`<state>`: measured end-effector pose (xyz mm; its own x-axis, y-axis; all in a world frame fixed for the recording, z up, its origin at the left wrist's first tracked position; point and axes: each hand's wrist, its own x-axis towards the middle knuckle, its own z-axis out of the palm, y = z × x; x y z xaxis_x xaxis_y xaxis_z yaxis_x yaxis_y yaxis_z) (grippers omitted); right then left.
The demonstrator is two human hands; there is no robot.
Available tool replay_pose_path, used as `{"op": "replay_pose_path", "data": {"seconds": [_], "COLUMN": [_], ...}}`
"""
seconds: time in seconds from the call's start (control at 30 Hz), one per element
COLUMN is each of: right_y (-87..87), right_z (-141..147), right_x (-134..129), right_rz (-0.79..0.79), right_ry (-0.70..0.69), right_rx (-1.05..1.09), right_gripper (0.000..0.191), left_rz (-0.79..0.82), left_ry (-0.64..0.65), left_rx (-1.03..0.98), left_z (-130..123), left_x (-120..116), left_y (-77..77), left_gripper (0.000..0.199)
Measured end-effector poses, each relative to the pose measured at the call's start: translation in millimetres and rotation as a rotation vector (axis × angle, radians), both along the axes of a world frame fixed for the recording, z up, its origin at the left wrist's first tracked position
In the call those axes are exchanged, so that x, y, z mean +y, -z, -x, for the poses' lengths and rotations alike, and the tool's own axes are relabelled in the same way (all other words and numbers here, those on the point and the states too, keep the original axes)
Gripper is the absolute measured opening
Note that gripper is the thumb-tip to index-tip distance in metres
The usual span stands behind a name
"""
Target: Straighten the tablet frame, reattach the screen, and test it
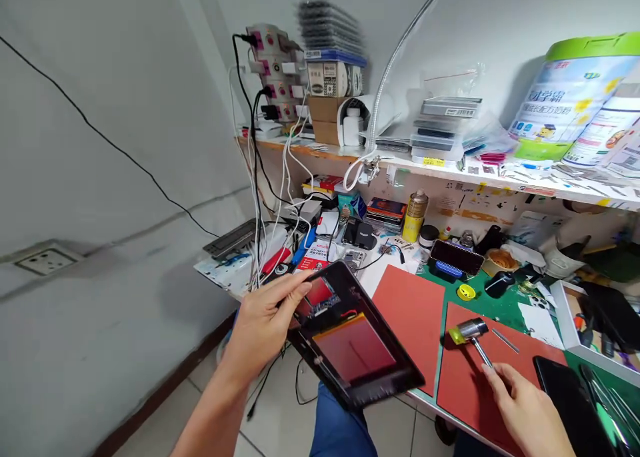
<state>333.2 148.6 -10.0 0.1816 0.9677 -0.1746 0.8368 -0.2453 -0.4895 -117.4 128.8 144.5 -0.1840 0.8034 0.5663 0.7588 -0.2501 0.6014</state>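
Shelf (500,182): socket tower (273,64) at left end; green-lidded tin (560,104) toward right; yellow can (415,218) beneath; wall outlet (47,260) well left.

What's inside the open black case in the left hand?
A blue circuit board and a flat, reddish panel show. Whatever lies beneath the panel or left hand is covered.

We see pale walls (125,57) meeting a light tiled floor (280,420) along a dark skirting (165,383). On our left sits a wall socket (47,260); ahead, a white shelf (450,174) runs above the worktop (225,274).
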Motion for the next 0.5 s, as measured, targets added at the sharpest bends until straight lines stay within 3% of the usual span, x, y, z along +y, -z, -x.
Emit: {"op": "replay_pose_path", "data": {"seconds": [0.1,0.23,0.3,0.37,0.43,0.5], "right_y": [30.5,38.9,28.0,6.7,-20.7,-46.6], "right_z": [-6.4,-0.4,5.6,14.6,27.5,43.0], "right_x": [-13.0,-22.7,-27.2,-35.7,-49.1,-65.1], "right_rz": [-0.111,-0.346,-0.475,-0.53,-0.427,-0.171], "right_ry": [-0.045,-0.11,-0.125,-0.117,-0.161,-0.312], "right_rx": [-0.143,-0.313,-0.315,-0.131,0.268,0.668], "right_gripper": [0.06,0.063,0.067,0.07,0.062,0.053], "left_rz": [0.072,0.195,0.238,0.266,0.287,0.299], "left_ry": [0.034,0.093,0.103,0.11,0.123,0.141], "left_rx": [-0.159,-0.339,-0.375,-0.36,-0.316,-0.267], "left_z": [-10.7,-30.2,-39.9,-49.5,-59.9,-71.1], "left_x": [-7.6,-18.6,-23.2,-26.7,-29.1,-30.7], "left_y": [13.3,28.6,33.8,36.2,35.8,32.9], "left_gripper": [0.041,0.043,0.042,0.042,0.039,0.035]}}
